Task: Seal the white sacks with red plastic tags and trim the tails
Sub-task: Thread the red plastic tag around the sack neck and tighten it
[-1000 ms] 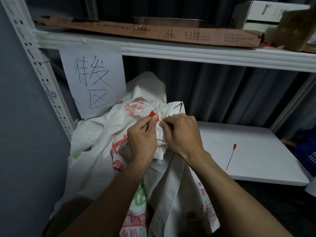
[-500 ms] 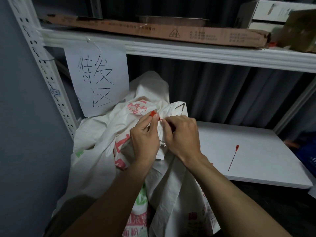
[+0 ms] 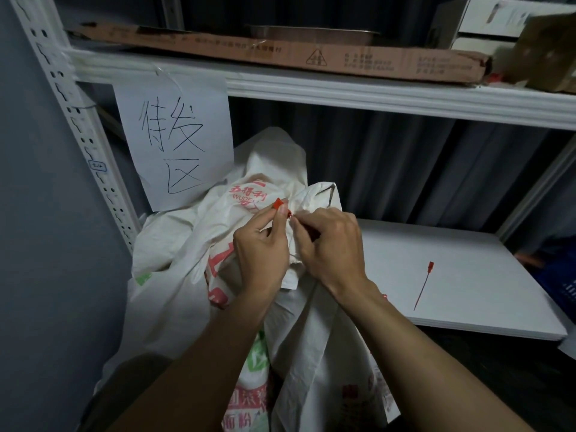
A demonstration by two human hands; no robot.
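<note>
— Where was the red tag?
— At the bunched neck of the white sack. Fingers of our left hand pinched its head; fingers of our right hand pinched its tail.

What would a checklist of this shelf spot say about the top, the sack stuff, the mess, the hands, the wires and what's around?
Surface: white shelf board, lower level of the rack, right of the sacks.
Job's things: white sacks heaped at the left; red tag at the front sack's bunched neck; spare red tag lying loose on the shelf board. No cutter seen.
Clutter: long cardboard box and white box on the upper shelf.
Hands: left hand pinches the red tag's head; right hand pinches its tail close by.
Cables: nothing seen.
Surroundings: handwritten paper sign hanging from the upper shelf; perforated upright; dark ribbed wall.
</note>
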